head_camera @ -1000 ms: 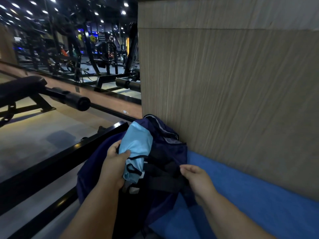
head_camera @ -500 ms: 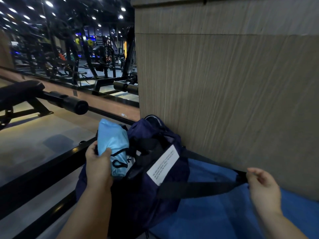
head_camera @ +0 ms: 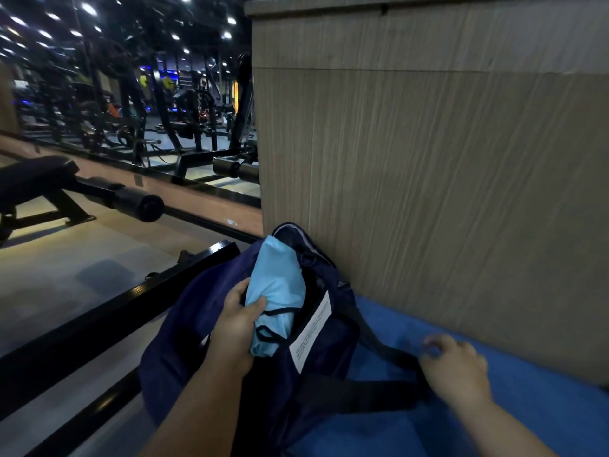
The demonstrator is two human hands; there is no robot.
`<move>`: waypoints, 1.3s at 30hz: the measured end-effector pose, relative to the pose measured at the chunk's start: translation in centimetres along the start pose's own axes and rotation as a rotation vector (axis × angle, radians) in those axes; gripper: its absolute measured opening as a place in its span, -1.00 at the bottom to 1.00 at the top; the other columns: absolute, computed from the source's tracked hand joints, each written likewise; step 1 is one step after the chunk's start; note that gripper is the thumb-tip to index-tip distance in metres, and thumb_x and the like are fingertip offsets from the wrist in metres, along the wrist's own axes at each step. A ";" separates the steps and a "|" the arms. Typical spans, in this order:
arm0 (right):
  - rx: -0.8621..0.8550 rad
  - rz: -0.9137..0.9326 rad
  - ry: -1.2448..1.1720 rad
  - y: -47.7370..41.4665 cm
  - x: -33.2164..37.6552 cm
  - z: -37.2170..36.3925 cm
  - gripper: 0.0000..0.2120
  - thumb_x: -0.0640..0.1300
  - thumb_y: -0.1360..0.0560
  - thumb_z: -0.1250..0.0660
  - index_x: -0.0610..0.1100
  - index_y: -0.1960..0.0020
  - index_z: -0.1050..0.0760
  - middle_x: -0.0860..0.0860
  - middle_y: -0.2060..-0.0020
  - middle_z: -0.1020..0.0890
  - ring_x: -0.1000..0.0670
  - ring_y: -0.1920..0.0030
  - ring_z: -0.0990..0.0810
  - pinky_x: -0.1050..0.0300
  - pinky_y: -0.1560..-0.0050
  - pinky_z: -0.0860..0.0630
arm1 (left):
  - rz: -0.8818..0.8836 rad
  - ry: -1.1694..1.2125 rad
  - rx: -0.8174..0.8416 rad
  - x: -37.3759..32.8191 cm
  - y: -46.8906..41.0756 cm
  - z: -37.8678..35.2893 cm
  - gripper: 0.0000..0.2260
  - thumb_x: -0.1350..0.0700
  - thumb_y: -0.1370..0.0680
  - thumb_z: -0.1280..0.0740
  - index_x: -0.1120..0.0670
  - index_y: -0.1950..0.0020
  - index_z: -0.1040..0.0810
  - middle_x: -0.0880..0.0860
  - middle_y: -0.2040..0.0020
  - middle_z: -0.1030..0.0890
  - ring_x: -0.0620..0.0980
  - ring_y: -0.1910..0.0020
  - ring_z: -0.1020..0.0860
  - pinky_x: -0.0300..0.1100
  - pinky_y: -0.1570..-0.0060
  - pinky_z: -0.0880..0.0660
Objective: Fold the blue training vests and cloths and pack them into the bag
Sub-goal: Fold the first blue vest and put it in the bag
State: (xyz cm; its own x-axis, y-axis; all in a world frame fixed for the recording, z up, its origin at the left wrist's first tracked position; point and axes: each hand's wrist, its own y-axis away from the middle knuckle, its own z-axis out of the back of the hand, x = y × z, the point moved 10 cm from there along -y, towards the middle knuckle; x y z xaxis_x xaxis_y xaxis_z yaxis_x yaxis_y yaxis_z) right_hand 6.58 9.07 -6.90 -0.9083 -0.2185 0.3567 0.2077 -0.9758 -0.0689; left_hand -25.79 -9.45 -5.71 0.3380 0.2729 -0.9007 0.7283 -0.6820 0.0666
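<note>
- Left fingers (head_camera: 235, 291) curled round the folded light-blue vest (head_camera: 276, 288), thumb pressed on its front; left hand (head_camera: 235, 331) lower centre.
- Vest stands half inside the open navy bag (head_camera: 194, 324), centre frame.
- Right hand (head_camera: 456, 367) lower right, blurred, at the black strap (head_camera: 362, 389); can't tell if its fingers pinch it.
- Bag sits on blue mat (head_camera: 510, 417), just beside wood panel (head_camera: 428, 192).

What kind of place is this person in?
Most likely a gym. There is a padded bench with a roller pad, rows of black weight machines stand behind it, and the bag sits on a blue mat.
</note>
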 end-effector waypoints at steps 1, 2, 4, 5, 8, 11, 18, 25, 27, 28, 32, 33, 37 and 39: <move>-0.087 0.044 -0.103 0.2 1.7 1.0 -0.73 0.00 -0.51 -0.27 0.07 -0.21 -0.48 -0.08 -0.19 -0.53 -0.16 -0.28 -0.40 0.02 -0.26 -0.29 | 0.011 0.016 0.008 0.2 0.1 -0.2 -0.71 0.31 -0.58 -0.27 -0.01 -0.22 -0.46 0.13 -0.08 -0.61 0.14 0.05 -0.63 -0.05 0.19 -0.54; -0.152 0.108 -0.227 0.7 3.9 1.9 -0.72 0.03 -0.51 -0.30 0.05 -0.21 -0.47 -0.08 -0.17 -0.51 -0.16 -0.27 -0.39 -0.01 -0.25 -0.29 | 0.020 0.028 0.012 0.3 0.1 -0.3 -0.71 0.31 -0.58 -0.27 -0.02 -0.21 -0.47 0.13 -0.07 -0.62 0.14 0.06 -0.63 -0.06 0.20 -0.54; -0.111 0.241 -0.364 1.5 8.8 2.2 -0.62 0.19 -0.49 -0.29 0.07 -0.25 -0.46 -0.04 -0.19 -0.49 -0.12 -0.28 -0.38 -0.01 -0.29 -0.31 | 0.033 0.040 0.017 0.5 0.0 -0.4 -0.68 0.31 -0.58 -0.27 -0.01 -0.25 -0.46 0.14 -0.09 -0.62 0.14 0.05 -0.63 -0.05 0.20 -0.54; -0.033 0.266 -0.418 1.8 11.1 1.7 -0.54 0.28 -0.47 -0.25 0.10 -0.29 -0.43 -0.02 -0.23 -0.46 -0.11 -0.30 -0.37 -0.02 -0.31 -0.32 | 0.039 0.045 0.019 0.6 0.0 -0.4 -0.67 0.31 -0.58 -0.27 0.00 -0.27 -0.45 0.14 -0.10 -0.61 0.14 0.05 -0.63 -0.05 0.19 -0.54; 0.166 0.261 -0.484 2.2 16.3 -0.6 -0.35 0.43 -0.41 -0.21 0.20 -0.43 -0.27 -0.01 -0.38 -0.34 -0.10 -0.37 -0.34 -0.09 -0.33 -0.36 | 0.056 0.062 0.031 0.7 0.1 -0.4 -0.66 0.32 -0.57 -0.27 0.02 -0.29 -0.43 0.17 -0.10 -0.61 0.15 0.05 -0.63 -0.04 0.19 -0.54; 0.266 0.293 -0.463 2.0 18.8 -2.8 -0.32 0.29 -0.44 -0.31 0.23 -0.49 -0.17 -0.02 -0.48 -0.19 -0.11 -0.39 -0.32 -0.06 -0.32 -0.39 | 0.081 0.092 0.066 1.1 0.2 -0.5 -0.63 0.33 -0.57 -0.26 0.08 -0.35 -0.41 0.21 -0.13 -0.61 0.17 0.04 -0.63 -0.03 0.17 -0.54; 0.331 0.443 -0.378 1.7 16.7 -4.6 -0.44 -0.25 -0.54 -0.22 -0.02 -0.51 -0.24 0.13 -0.55 -0.03 0.07 -0.50 -0.11 0.26 -0.39 -0.21 | 0.153 0.071 0.085 2.6 0.2 -0.9 -0.62 0.31 -0.57 -0.25 0.07 -0.37 -0.43 0.17 -0.05 -0.64 0.14 0.07 -0.64 -0.06 0.20 -0.56; 0.324 0.850 0.016 4.6 15.6 -6.1 -0.16 -0.14 -0.61 -0.22 0.24 -0.47 0.40 0.34 -0.44 0.38 0.27 -0.47 0.39 0.12 -0.54 0.25 | 0.257 -0.229 0.131 4.5 0.7 -1.3 -0.61 0.25 -0.56 -0.33 0.09 -0.39 -0.42 0.24 -0.13 -0.61 0.23 -0.04 -0.61 -0.01 0.07 -0.54; 0.321 0.964 0.076 5.7 17.3 -5.6 -0.11 -0.30 -0.55 -0.18 0.26 -0.48 0.37 0.31 -0.47 0.37 0.27 -0.45 0.44 0.17 -0.51 0.34 | 0.270 -0.301 0.144 4.4 1.1 -1.4 -0.50 0.15 -0.41 -0.40 0.05 -0.35 -0.43 0.21 -0.11 -0.62 0.21 -0.04 -0.62 0.03 0.02 -0.56; 0.344 0.997 0.105 6.0 18.1 -5.6 -0.11 -0.34 -0.51 -0.16 0.26 -0.50 0.31 0.30 -0.48 0.35 0.26 -0.45 0.44 0.18 -0.49 0.37 | 0.278 -0.330 0.150 4.3 1.4 -1.5 -0.47 0.10 -0.34 -0.39 0.03 -0.32 -0.45 0.19 -0.10 -0.63 0.20 -0.04 -0.62 0.06 -0.03 -0.57; 0.384 1.004 0.019 6.6 20.0 -5.2 -0.41 -0.11 -0.56 -0.07 0.17 -0.55 -0.08 0.26 -0.53 0.19 0.23 -0.49 0.37 0.14 -0.50 0.38 | 0.246 -0.557 0.199 3.7 1.7 -1.8 -0.75 0.10 -0.49 -0.36 -0.07 -0.15 -0.50 0.11 -0.03 -0.66 0.12 -0.01 -0.64 0.13 -0.13 -0.55; 0.370 0.983 -0.016 6.5 20.3 -5.0 -0.53 0.03 -0.62 -0.05 0.14 -0.52 -0.17 0.24 -0.55 0.12 0.22 -0.51 0.33 0.12 -0.51 0.35 | 0.220 -0.658 0.214 3.6 1.5 -1.9 -0.79 0.10 -0.56 -0.31 -0.07 -0.18 -0.49 0.07 -0.02 -0.65 0.07 0.00 -0.63 0.07 -0.11 -0.57; 0.358 0.896 0.016 6.2 20.9 -5.9 -0.29 0.41 -0.44 0.21 0.15 -0.47 -0.22 0.20 -0.53 -0.16 0.25 -0.50 0.20 0.12 -0.51 0.31 | 0.083 -1.188 0.287 2.3 1.2 -2.5 -0.82 0.04 -0.65 -0.16 -0.05 -0.23 -0.44 -0.08 0.03 -0.53 -0.15 0.09 -0.50 -0.32 0.10 -0.42; 0.370 0.878 0.045 6.0 21.1 -6.3 -0.35 0.39 -0.51 0.11 0.17 -0.53 -0.10 0.18 -0.53 -0.17 0.23 -0.52 0.19 0.11 -0.52 0.30 | -0.041 -1.391 0.203 0.0 0.8 -1.5 -0.82 0.01 -0.65 -0.14 -0.05 -0.19 -0.48 -0.05 -0.05 -0.58 -0.10 0.01 -0.53 -0.27 0.00 -0.46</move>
State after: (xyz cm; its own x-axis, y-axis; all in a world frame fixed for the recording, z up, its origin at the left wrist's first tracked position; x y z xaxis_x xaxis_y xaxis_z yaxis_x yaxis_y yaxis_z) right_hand -13.59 -1.49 -5.71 -0.3847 -0.8793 0.2807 0.9170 -0.3988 0.0072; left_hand -24.28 -8.98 -5.03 -0.6264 -0.5090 -0.5903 0.5850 -0.8075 0.0755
